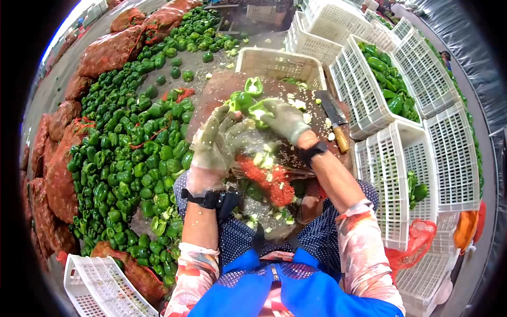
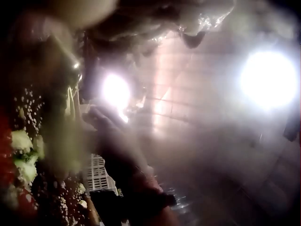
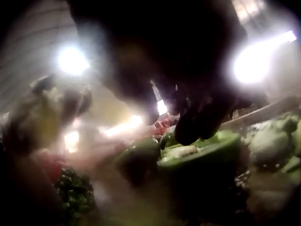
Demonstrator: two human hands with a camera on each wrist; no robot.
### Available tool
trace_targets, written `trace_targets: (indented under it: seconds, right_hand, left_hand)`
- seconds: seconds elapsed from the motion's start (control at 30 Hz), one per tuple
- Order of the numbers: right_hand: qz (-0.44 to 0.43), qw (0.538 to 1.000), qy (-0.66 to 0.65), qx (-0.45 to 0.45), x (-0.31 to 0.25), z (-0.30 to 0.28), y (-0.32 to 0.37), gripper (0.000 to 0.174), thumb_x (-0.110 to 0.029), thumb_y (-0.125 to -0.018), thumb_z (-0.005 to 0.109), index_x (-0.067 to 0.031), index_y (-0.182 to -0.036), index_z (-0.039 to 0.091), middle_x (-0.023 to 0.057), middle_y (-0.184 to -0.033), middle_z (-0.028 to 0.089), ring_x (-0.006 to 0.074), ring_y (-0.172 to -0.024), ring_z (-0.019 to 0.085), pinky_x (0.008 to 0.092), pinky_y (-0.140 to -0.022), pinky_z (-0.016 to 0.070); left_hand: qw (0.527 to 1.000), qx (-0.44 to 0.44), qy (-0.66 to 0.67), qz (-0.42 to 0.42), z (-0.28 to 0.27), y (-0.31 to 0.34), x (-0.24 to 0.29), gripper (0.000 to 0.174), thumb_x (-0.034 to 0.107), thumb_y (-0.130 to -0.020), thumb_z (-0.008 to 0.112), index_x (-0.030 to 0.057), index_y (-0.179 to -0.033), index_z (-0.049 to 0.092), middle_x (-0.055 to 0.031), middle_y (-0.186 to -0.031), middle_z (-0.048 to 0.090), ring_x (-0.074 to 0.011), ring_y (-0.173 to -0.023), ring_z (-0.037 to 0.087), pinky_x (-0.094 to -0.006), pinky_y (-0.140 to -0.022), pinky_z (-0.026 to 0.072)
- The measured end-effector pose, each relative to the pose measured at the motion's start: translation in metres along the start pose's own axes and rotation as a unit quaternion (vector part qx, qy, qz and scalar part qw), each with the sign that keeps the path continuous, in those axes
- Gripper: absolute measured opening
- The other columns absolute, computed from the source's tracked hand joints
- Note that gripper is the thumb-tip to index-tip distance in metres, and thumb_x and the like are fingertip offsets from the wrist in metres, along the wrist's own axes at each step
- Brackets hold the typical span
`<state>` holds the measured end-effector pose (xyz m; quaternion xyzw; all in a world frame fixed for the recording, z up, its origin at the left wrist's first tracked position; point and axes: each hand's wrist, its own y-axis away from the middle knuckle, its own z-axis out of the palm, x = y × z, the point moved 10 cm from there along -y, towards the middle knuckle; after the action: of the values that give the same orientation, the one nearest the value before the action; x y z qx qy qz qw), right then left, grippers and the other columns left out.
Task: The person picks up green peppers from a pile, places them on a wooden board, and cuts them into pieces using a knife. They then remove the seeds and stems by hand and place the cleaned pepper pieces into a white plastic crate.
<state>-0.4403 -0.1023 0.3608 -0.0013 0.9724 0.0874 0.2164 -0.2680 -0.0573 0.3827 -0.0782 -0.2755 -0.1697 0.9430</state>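
Observation:
Both hands wear pale, dirty gloves. The right hand (image 1: 285, 120) pinches a cut green pepper piece (image 1: 260, 110) over a brown board (image 1: 211, 87); the right wrist view shows its dark fingers (image 3: 197, 126) on an opened pepper half (image 3: 202, 151). Beside it, the left hand (image 1: 215, 142) is raised with its fingers loosely extended, holding nothing visible. Its fingertips are close to a green pepper (image 1: 241, 100); contact cannot be told. Another pepper half (image 1: 254, 86) lies cut side up just beyond. The left wrist view is dark and blurred.
A cleaver (image 1: 332, 114) lies at the board's right, among pepper cores and seeds. An empty-looking white crate (image 1: 280, 55) stands behind. Loose peppers (image 1: 153, 153) cover the ground at left, beside red net sacks (image 1: 111, 53). Stacked crates (image 1: 364, 100) line the right.

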Motion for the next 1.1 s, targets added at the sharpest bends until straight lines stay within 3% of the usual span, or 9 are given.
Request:
trace_targets:
  seconds: [0.23,0.27,0.3,0.37,0.47,0.6,0.87,1.03,1.1]
  right_hand:
    - [0.038,0.999,-0.001,-0.031,0.013,0.038,-0.024,0.058,-0.049,-0.087,0.056,-0.0098,-0.129,0.054,0.0146,-0.109,0.065,0.0279,-0.095,0.066,0.039,-0.086,0.0504]
    - [0.01,0.999,0.005,0.051,0.018,0.028,-0.024,0.055,-0.042,-0.089,0.058,-0.0073,-0.131,0.053,0.0131,-0.102,0.068,0.0224,-0.085,0.067,0.0352,-0.082,0.0524]
    - [0.053,0.986,-0.156,0.011,0.01,0.013,-0.007,0.052,-0.036,-0.089,0.059,-0.0048,-0.131,0.052,0.013,-0.101,0.067,0.0195,-0.083,0.066,0.0323,-0.078,0.0531]
    - [0.041,0.866,-0.497,-0.039,0.006,0.014,0.009,0.045,-0.02,-0.088,0.062,0.0021,-0.127,0.052,0.0113,-0.099,0.066,0.0115,-0.075,0.063,0.0232,-0.065,0.0518]
    - [-0.018,0.814,-0.571,-0.104,-0.041,-0.008,0.06,0.043,-0.02,-0.086,0.065,0.0012,-0.122,0.053,0.0066,-0.091,0.063,0.0093,-0.065,0.056,0.021,-0.054,0.0454]
    - [-0.033,0.77,-0.62,-0.149,-0.067,0.003,0.096,0.04,-0.012,-0.083,0.064,0.0,-0.12,0.054,0.0024,-0.09,0.062,0.0082,-0.071,0.056,0.0232,-0.062,0.0466]
    - [-0.111,0.83,-0.529,-0.139,-0.072,-0.004,0.093,0.042,-0.01,-0.082,0.062,0.0017,-0.121,0.054,0.0027,-0.098,0.063,0.0102,-0.087,0.057,0.0255,-0.077,0.0484]
    - [-0.128,0.963,-0.238,-0.017,-0.061,-0.013,0.087,0.047,-0.034,-0.079,0.062,-0.006,-0.116,0.052,0.0272,-0.088,0.062,0.0416,-0.087,0.063,0.0455,-0.075,0.0509]
    - [-0.141,0.974,-0.17,0.042,-0.06,-0.02,0.091,0.047,-0.034,-0.079,0.063,-0.0052,-0.115,0.052,0.026,-0.088,0.063,0.0403,-0.086,0.064,0.0456,-0.074,0.0513]
  left_hand:
    - [0.999,0.033,-0.035,0.003,-0.014,-0.007,0.003,0.05,0.029,-0.089,0.064,-0.0016,-0.126,0.049,-0.0176,-0.117,0.057,-0.0349,-0.104,0.061,-0.046,-0.078,0.0578]
    - [0.999,0.027,-0.036,0.009,-0.018,-0.01,0.002,0.051,0.029,-0.089,0.065,-0.0016,-0.126,0.049,-0.0171,-0.118,0.056,-0.0344,-0.106,0.06,-0.0459,-0.08,0.057]
    - [0.999,0.027,-0.034,0.013,-0.022,-0.009,0.001,0.052,0.03,-0.089,0.066,-0.0015,-0.126,0.049,-0.0165,-0.119,0.055,-0.0339,-0.108,0.059,-0.0457,-0.082,0.0561]
    - [0.998,0.032,-0.054,0.018,-0.017,-0.004,0.0,0.054,0.031,-0.088,0.067,-0.0011,-0.127,0.048,-0.0155,-0.121,0.054,-0.0319,-0.11,0.057,-0.0446,-0.085,0.0544]
    - [0.995,0.007,-0.102,-0.014,0.004,0.001,-0.01,0.069,0.04,-0.084,0.07,0.0006,-0.133,0.043,-0.0132,-0.124,0.052,-0.0276,-0.111,0.055,-0.0415,-0.087,0.052]
    - [0.989,-0.042,-0.106,-0.094,0.026,0.015,-0.031,0.092,0.049,-0.077,0.075,0.0043,-0.145,0.03,-0.013,-0.129,0.049,-0.0262,-0.112,0.054,-0.0396,-0.087,0.0515]
    - [0.987,-0.068,-0.098,-0.111,0.018,0.015,-0.054,0.076,0.038,-0.08,0.075,0.0063,-0.139,0.039,-0.0081,-0.125,0.052,-0.0214,-0.111,0.054,-0.0348,-0.087,0.0503]
    - [0.986,-0.016,-0.127,-0.106,0.014,0.006,-0.058,0.065,0.036,-0.078,0.076,0.0067,-0.13,0.049,-0.0048,-0.117,0.057,-0.0176,-0.104,0.058,-0.0317,-0.085,0.0517]
    - [0.979,-0.007,-0.183,-0.093,0.006,-0.001,-0.057,0.063,0.033,-0.079,0.074,0.0062,-0.129,0.049,-0.0041,-0.114,0.058,-0.0173,-0.103,0.059,-0.0316,-0.085,0.0516]
